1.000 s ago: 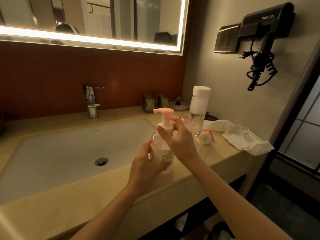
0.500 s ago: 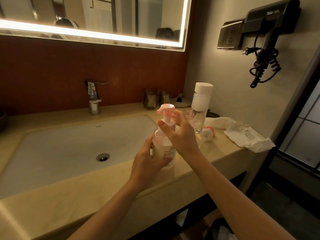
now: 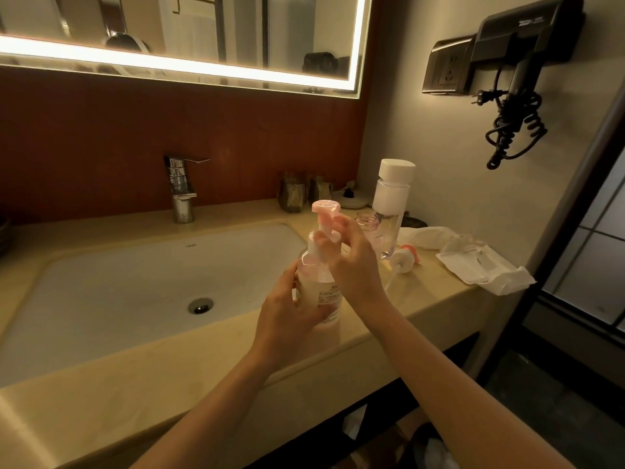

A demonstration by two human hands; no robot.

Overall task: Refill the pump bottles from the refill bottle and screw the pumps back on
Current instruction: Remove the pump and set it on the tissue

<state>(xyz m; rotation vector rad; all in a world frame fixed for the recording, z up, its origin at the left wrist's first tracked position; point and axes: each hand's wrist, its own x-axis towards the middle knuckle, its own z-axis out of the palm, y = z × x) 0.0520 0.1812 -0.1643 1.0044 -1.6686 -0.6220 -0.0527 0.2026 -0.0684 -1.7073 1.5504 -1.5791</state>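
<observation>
Nearest the viewer, the left hand [image 3: 291,309] is wrapped around the body of the pump bottle [image 3: 319,286], which stands upright on the front strip of the desk [image 3: 135,377], at the right front corner of the sink [image 3: 101,292]. The bottle's white label carries several printed lines, too small to read. The right hand [image 3: 351,262] pinches the pump [image 3: 324,208] at its collar, fingertips curled around the neck below the pink head. Just behind, an open bottle [image 3: 367,222] stands without a pump, touching or just beside the capped refill bottle [image 3: 392,204]; no writing shows on either. A loose pump [image 3: 404,257] lies on its side to the right, near a white cloth [image 3: 480,265]. A small maker's mark on the sink's far wall and a logo on the wall-mounted hair dryer [image 3: 521,52] cannot be read. Compared with one second ago: the pump's spout, then pointing left over the sink, has turned toward the viewer; both hands have kept their hold and the bottle has not left its place.
</observation>
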